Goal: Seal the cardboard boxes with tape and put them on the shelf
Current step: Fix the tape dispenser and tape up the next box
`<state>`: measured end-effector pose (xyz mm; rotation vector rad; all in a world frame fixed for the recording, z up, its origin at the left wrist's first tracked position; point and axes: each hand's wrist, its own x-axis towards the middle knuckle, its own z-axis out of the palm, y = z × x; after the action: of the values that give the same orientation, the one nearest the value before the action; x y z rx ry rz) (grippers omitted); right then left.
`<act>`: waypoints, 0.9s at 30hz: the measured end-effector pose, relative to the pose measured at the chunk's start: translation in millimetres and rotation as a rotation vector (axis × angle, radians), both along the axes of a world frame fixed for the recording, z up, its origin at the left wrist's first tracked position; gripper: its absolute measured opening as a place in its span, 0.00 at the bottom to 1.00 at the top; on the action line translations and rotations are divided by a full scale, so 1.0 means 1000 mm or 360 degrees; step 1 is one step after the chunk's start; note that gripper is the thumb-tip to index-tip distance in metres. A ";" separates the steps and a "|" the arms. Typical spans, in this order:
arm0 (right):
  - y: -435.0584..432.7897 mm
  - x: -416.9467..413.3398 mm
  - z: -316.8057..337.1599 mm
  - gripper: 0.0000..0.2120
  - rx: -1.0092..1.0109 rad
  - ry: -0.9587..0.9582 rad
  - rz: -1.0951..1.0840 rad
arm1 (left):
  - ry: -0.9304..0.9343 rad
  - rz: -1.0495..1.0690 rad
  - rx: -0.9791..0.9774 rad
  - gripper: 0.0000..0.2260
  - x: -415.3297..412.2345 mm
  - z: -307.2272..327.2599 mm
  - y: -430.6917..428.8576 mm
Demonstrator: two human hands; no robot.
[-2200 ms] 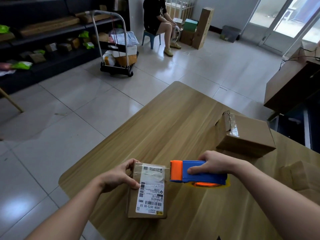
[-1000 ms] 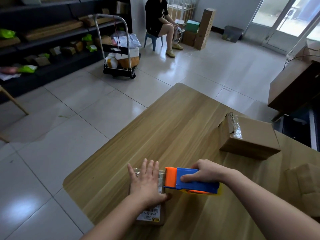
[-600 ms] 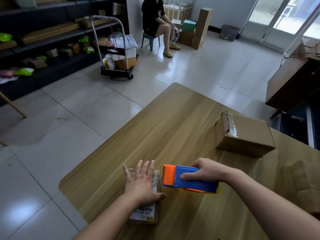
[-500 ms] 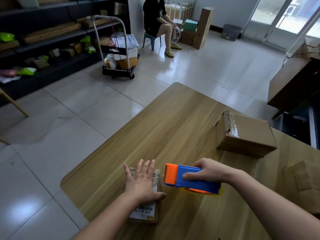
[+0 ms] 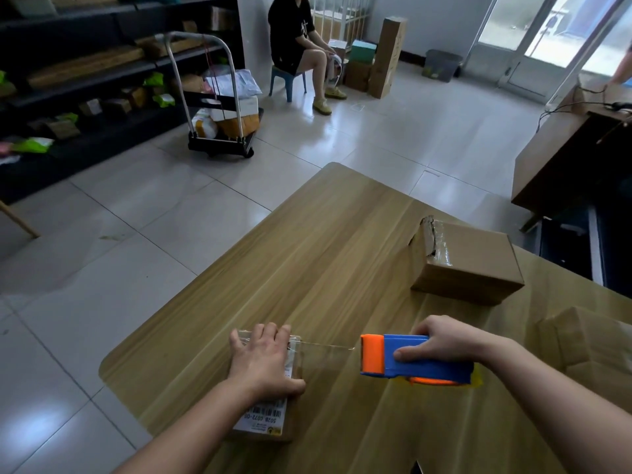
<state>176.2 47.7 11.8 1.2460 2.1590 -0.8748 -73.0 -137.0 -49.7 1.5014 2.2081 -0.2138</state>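
A small flat cardboard box (image 5: 270,422) with a white shipping label lies near the front left corner of the wooden table (image 5: 335,254). My left hand (image 5: 261,362) presses flat on top of it, fingers spread. My right hand (image 5: 441,340) grips a blue and orange tape dispenser (image 5: 413,360) held to the right of the box. A strip of clear tape (image 5: 325,348) stretches from the box to the dispenser's orange head.
A larger taped box (image 5: 468,265) sits at the table's right, another box (image 5: 591,347) at the far right edge. Dark shelves (image 5: 78,80) with parcels line the left wall. A loaded trolley (image 5: 222,111) and a seated person (image 5: 297,42) are on the floor beyond.
My left hand went from holding the box's edge to pressing flat on its top. My right hand has pulled the dispenser rightward away from the box, drawing out a strip of tape.
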 end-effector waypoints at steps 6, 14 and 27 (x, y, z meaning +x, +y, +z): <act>0.001 0.002 0.008 0.49 -0.0087 0.0177 -0.0080 | -0.0651 0.0244 0.0316 0.37 -0.024 0.010 0.008; 0.002 -0.020 0.026 0.44 -0.0113 0.0270 -0.0065 | -0.1749 0.0604 0.0565 0.35 -0.039 0.012 -0.015; -0.025 -0.064 0.010 0.36 -0.0229 0.0265 -0.0008 | -0.2094 0.0734 0.0425 0.34 -0.084 -0.004 -0.054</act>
<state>112.3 22.7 21.5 1.1439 2.1756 -1.1511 -157.5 -190.7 -54.0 0.7371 1.3749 0.9644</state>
